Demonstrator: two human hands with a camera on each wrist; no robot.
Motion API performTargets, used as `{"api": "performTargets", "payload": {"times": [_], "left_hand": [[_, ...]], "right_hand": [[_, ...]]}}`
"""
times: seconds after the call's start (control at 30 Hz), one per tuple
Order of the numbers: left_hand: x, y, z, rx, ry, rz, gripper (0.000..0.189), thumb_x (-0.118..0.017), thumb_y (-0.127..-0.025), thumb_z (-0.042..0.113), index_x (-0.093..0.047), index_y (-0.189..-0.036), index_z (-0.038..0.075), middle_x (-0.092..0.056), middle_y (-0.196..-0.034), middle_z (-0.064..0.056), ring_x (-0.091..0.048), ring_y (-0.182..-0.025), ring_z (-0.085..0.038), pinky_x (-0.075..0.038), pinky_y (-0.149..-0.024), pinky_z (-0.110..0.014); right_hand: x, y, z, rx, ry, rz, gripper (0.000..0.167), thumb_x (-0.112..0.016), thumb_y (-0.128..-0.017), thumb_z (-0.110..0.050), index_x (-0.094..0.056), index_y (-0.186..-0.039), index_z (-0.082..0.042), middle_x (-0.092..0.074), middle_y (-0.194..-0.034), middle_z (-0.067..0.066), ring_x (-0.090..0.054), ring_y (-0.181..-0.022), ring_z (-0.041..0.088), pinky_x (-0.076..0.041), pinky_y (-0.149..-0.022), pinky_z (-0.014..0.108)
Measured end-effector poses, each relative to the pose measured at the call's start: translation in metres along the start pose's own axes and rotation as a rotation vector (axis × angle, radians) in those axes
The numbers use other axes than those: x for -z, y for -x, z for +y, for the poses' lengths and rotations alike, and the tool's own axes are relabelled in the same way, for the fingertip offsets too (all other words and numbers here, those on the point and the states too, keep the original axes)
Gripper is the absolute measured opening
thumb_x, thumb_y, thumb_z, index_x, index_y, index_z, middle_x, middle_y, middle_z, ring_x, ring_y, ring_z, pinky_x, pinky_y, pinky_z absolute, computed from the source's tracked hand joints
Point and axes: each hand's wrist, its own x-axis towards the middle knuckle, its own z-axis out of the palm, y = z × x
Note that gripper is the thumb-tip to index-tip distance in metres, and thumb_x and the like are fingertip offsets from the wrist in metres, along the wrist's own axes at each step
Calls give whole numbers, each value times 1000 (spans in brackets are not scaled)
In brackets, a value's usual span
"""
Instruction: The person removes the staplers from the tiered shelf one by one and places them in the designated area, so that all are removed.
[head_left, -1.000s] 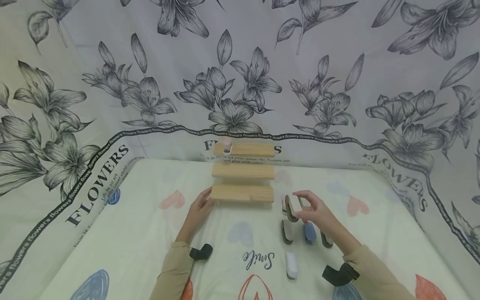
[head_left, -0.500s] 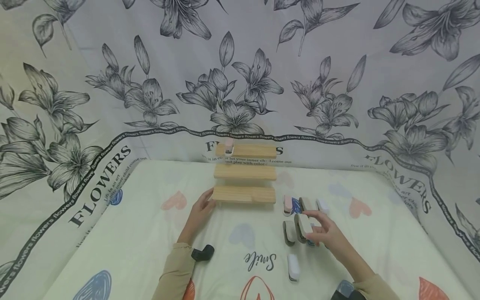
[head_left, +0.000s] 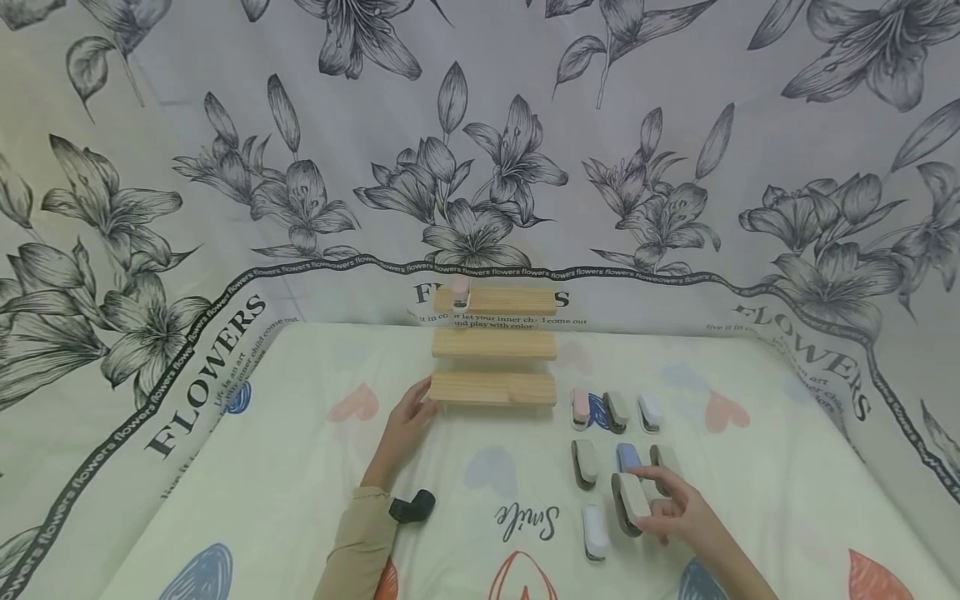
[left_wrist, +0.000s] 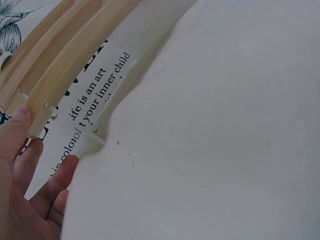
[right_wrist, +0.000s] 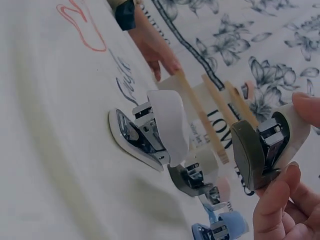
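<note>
My right hand (head_left: 673, 510) pinches a stapler (head_left: 630, 502) with a cream top and dark olive base between thumb and fingers. In the right wrist view the stapler (right_wrist: 250, 155) is turned on its side, its metal inside showing. My left hand (head_left: 408, 425) holds the left end of the lowest board of a three-step wooden rack (head_left: 491, 387). Its thumb lies on the wood (left_wrist: 75, 60) in the left wrist view, fingers below. Near the right hand are a white stapler (head_left: 596, 532), a blue stapler (head_left: 628, 456) and a grey stapler (head_left: 585, 463).
A pink stapler (head_left: 461, 293) stands on the rack's top board. Behind the others, a pink stapler (head_left: 580, 407), a grey-green stapler (head_left: 617, 412) and a white-lilac stapler (head_left: 650, 412) form a row. A flower-printed cloth (head_left: 480, 133) hangs behind the patterned table cover (head_left: 300, 467).
My right hand has moved down toward the front with the cream-topped stapler, from the back row to beside the white one. The left hand keeps its hold on the rack.
</note>
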Motion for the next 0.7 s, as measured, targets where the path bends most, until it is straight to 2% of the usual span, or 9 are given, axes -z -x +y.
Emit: {"api": "performTargets", "payload": {"times": [0.07,0.13,0.17,0.2,0.27,0.3,0.4,0.53,0.7], "left_hand": [[0,0,0,-4,-1,-2,49,-50,-88,45,-38,-134,30,-38,-136,4,-54,-100,-17,-41,-88,-41],[-1,0,1,-5,-1,-3,49,-50,-88,45,-38,-134,30,-38,-137,4,-54,-100,-17,-41,-88,-41],[-1,0,1,-3,-4,-2,50,-50,-88,46,-38,-134,30,-38,-137,4,-54,-100,-17,-41,-88,-41],[-1,1,1,-3,-3,-1,50,-50,-88,46,-38,-134,30,-37,-137,4,-54,-100,-17,-41,-88,-41],[-1,1,2,-1,-6,-2,51,-50,-88,46,-38,-134,30,-37,-137,3,-54,-101,-17,-41,-88,-41],[0,0,2,4,-8,3,51,-51,-87,47,-38,-134,31,-37,-137,5,-54,-101,-17,-41,-88,-41],[0,0,2,4,-10,1,51,-51,-87,47,-38,-134,31,-37,-137,5,-54,-101,-17,-41,-88,-41],[0,0,2,6,-7,-8,50,-50,-88,46,-38,-134,31,-37,-137,5,-53,-102,-17,-41,-88,-42],[1,0,3,-8,-5,-10,50,-50,-89,44,-38,-134,29,-37,-137,4,-53,-104,-18,-40,-88,-42]], "right_hand": [[0,5,1,-72,11,37,49,-61,-82,-1,-41,-127,-4,-48,-80,9,-34,-43,22,-42,-48,31],[1,9,1,-161,15,81,53,-62,-82,-6,-38,-129,-3,-39,-108,18,-39,-45,14,-44,-53,29],[2,11,2,-195,13,100,54,-63,-82,-7,-37,-130,-2,-31,-117,20,-41,-47,11,-45,-55,29],[3,12,2,-223,12,111,55,-63,-82,-9,-37,-131,-3,-31,-117,19,-42,-48,9,-46,-56,29],[4,15,4,-257,7,111,55,-62,-83,-11,-36,-132,-4,-44,-104,15,-42,-48,9,-46,-56,30],[5,17,5,-264,5,103,54,-61,-84,-12,-37,-132,-6,-50,-89,11,-42,-48,9,-46,-55,30],[7,20,10,-283,2,80,47,-61,-85,-15,-44,-128,-20,-44,-55,-2,-42,-48,9,-46,-54,30],[8,23,17,-301,4,81,44,-63,-84,-15,-48,-124,-24,-45,-54,-3,-43,-49,9,-45,-53,28],[7,23,22,-331,20,92,59,-63,-83,-15,-35,-133,-3,-42,-54,-2,-42,-50,10,-44,-53,27]]}}
